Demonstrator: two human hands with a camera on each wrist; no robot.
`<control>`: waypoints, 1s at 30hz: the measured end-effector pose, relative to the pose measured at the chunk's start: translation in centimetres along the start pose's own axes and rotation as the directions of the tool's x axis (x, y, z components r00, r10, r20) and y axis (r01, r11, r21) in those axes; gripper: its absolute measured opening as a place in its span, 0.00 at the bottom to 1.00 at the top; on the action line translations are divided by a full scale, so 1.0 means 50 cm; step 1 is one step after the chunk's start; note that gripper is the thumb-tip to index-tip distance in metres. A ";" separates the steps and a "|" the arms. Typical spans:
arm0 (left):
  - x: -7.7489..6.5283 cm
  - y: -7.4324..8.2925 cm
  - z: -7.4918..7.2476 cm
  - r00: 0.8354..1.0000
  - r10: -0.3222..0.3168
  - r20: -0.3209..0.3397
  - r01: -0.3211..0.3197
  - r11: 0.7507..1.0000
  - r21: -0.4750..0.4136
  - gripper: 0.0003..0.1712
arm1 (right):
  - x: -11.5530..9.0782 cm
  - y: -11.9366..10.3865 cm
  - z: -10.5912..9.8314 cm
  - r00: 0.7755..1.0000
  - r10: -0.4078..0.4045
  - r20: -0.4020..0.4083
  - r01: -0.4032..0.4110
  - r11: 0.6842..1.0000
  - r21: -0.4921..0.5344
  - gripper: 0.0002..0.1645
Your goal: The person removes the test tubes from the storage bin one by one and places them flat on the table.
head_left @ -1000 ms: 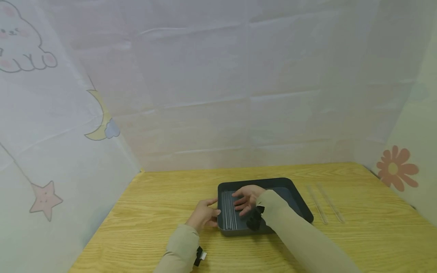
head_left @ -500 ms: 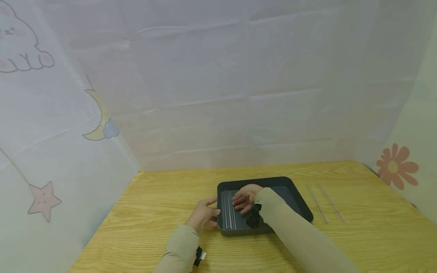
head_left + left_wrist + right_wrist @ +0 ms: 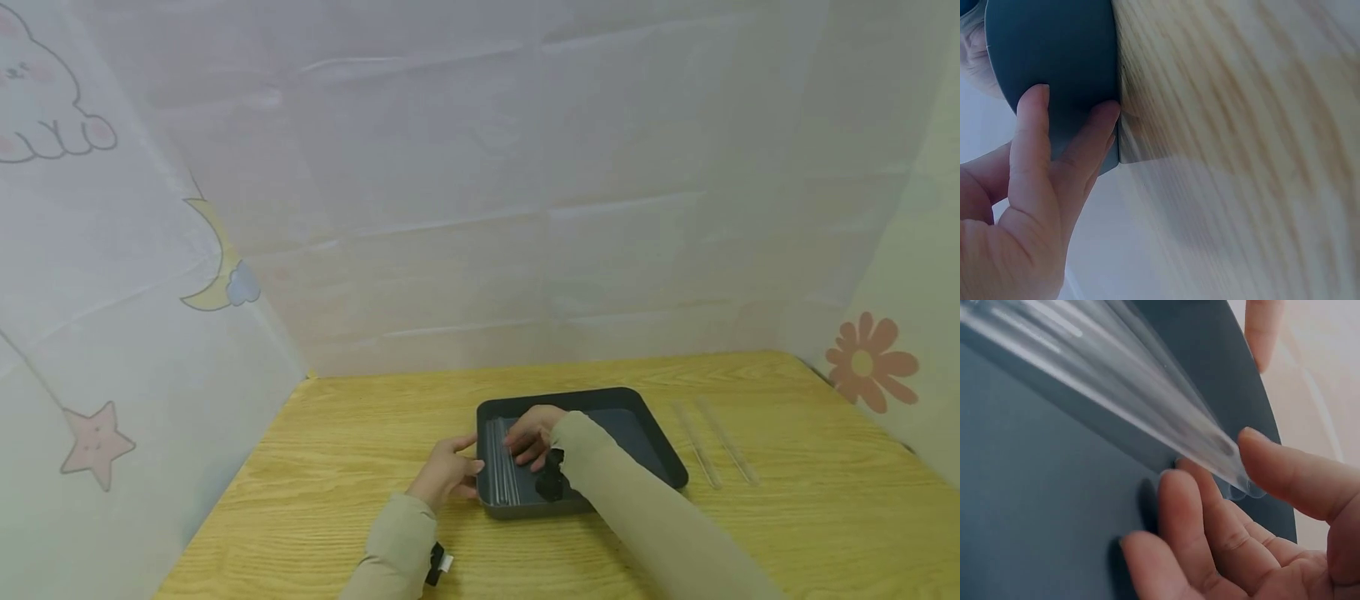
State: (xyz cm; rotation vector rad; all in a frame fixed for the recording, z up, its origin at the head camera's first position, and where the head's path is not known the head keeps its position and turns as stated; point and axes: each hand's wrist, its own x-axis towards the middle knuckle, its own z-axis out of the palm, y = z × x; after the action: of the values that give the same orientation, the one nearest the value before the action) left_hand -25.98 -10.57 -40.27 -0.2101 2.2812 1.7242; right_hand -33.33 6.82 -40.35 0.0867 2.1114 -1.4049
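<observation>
A dark rectangular tray [image 3: 615,412] sits on the wooden table. Several clear tubes with rounded ends, like test tubes [image 3: 497,462], lie side by side along its left wall. My right hand [image 3: 532,437] is inside the tray. Its thumb and fingertips come together around the rounded ends of the test tubes [image 3: 1147,419], thumb on one side and fingers on the other. From outside, my left hand [image 3: 446,473] rests its extended fingers against the tray's left wall; in the left wrist view, two fingertips [image 3: 1035,103] press on that wall, one low by the table.
Two more clear tubes [image 3: 697,446] lie on the table [image 3: 360,417] to the right of the tray. A pale printed cloth [image 3: 450,208] hangs behind the table and along both sides.
My right hand has shifted left onto the test tubes and its fingers have drawn in. The tubes' far ends have moved left. The left hand and tray stay put.
</observation>
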 end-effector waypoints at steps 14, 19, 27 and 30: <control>0.000 -0.004 -0.001 1.000 0.005 -0.003 -0.005 1.000 -0.016 0.31 | 0.007 0.004 -0.006 1.000 -0.001 -0.004 0.001 0.998 0.068 0.27; -0.002 -0.011 -0.004 1.000 0.029 0.005 -0.029 0.999 -0.025 0.32 | 0.002 0.007 -0.021 0.999 -0.008 0.035 0.002 0.986 0.165 0.26; -0.007 -0.006 -0.004 1.000 0.025 0.002 -0.025 0.999 -0.026 0.32 | -0.022 0.018 -0.052 0.997 -0.053 0.059 0.030 0.942 0.334 0.28; -0.007 -0.003 -0.002 1.000 0.028 0.002 -0.028 0.999 -0.025 0.32 | -0.031 0.024 -0.065 0.994 -0.091 0.068 0.063 0.941 0.333 0.29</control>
State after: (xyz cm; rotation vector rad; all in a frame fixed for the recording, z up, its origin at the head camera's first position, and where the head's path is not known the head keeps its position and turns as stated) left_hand -25.64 -10.73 -40.29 -0.1821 2.2729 1.7666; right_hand -33.01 10.54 -39.70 0.0769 1.8121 -1.7688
